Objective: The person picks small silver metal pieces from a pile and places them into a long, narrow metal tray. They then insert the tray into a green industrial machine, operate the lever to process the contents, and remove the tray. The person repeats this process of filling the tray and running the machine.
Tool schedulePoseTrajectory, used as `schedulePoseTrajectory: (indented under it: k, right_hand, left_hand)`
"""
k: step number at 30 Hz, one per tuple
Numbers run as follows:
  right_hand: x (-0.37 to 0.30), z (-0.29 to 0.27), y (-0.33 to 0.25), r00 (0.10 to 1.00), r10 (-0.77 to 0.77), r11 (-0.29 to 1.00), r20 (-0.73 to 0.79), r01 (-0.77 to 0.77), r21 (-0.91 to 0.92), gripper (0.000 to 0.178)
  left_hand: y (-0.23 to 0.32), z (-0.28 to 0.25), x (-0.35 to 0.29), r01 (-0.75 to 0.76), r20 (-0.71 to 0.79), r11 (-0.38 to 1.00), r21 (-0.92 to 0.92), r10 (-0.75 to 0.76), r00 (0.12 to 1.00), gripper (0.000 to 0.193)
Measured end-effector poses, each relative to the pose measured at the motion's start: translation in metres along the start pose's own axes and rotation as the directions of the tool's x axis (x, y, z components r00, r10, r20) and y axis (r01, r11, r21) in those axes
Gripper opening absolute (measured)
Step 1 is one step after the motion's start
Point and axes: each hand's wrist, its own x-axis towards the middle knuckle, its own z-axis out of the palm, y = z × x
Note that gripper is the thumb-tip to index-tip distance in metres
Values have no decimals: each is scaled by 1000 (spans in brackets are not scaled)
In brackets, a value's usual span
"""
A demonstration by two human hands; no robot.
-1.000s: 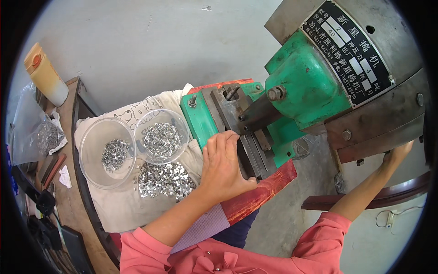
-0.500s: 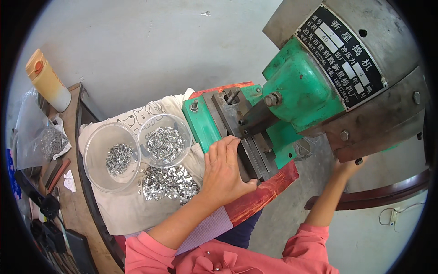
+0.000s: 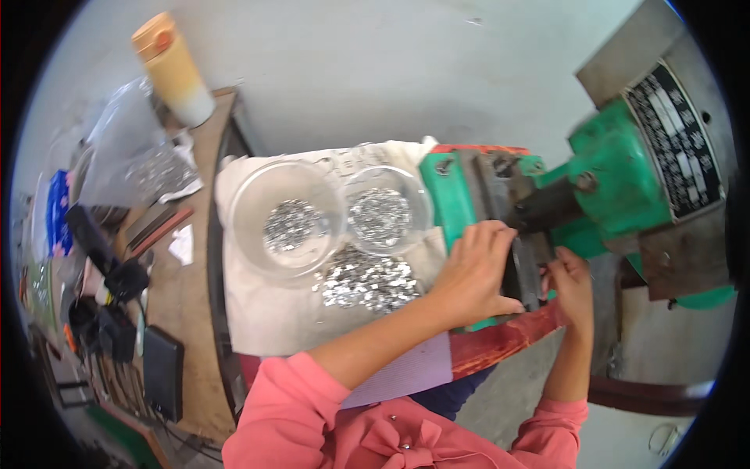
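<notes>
The green bench press point(image 3: 617, 180) stands at the right, its dark ram reaching down over a steel die point(image 3: 525, 270). My left hand point(image 3: 476, 270) rests along the left side of the die, fingers stretched together toward the spot below the ram and thumb spread apart near the front edge. Close to the die's right side is my right hand point(image 3: 570, 285), its fingers curled; whatever they hold is hidden or too small to name. Left of the press, two clear plastic tubs point(image 3: 242, 238) hold small shiny metal pieces. A loose heap of metal pieces point(image 3: 371, 283) lies in front of them.
A beige cloth point(image 3: 262, 320) lies under the tubs. At the left, a wooden desk point(image 3: 183, 313) carries a yellow-and-white bottle point(image 3: 176, 74), a plastic bag point(image 3: 129, 160), a black box-shaped item point(image 3: 162, 374) and tools. The press sits on a worn red board point(image 3: 500, 344).
My right hand has come from behind the press's right side to the die, fingers now curled there. My left hand stays at the die. The whole view has shifted leftward.
</notes>
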Motion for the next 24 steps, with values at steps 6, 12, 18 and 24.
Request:
schedulePoseTrajectory:
  k: [6, 12, 18, 24]
  right_hand:
    - [7, -1, 7, 997, -45, 993, 70, 38, 108, 15]
    - [-2, 8, 2, 998, -53, 987, -40, 59, 150, 16]
    - [-9, 12, 1, 991, -39, 987, -130, 59, 151, 24]
    - [-38, 16, 10, 963, -125, 992, -240, 130, 3, 17]
  left_hand:
    - [-2, -5, 0, 16, 33, 1000, -19, -15, 999, 101]
    - [-2, -3, 8, 13, 60, 999, -31, -12, 998, 99]
    - [-3, -4, 10, 19, 74, 999, -44, -15, 997, 98]
    - [-5, -9, 12, 22, 82, 998, -61, -17, 997, 92]
